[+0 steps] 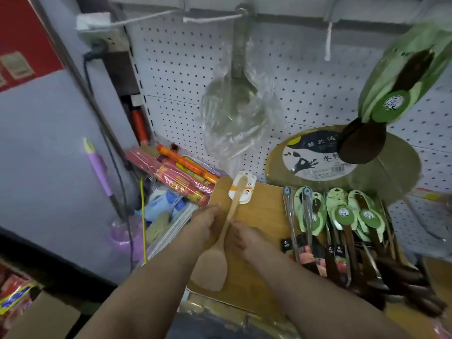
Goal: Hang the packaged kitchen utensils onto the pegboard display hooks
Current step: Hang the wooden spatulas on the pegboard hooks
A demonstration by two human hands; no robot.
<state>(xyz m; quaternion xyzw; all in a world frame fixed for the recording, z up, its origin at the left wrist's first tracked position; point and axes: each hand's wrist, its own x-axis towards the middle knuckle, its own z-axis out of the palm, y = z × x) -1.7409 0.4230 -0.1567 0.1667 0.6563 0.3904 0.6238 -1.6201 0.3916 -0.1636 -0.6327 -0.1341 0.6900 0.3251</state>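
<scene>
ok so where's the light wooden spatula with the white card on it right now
In the head view it sits low and centre: the wooden spatula lies on the wooden board, held between the left hand and right hand, left of the green-carded utensils.

I see both bare forearms reaching in from 6 o'clock, converging toward centre. My left hand (208, 226) sits at 11 o'clock of the right hand (242, 238), close beside it. Both hands' fingers curl downward; their grip is hidden.
</scene>
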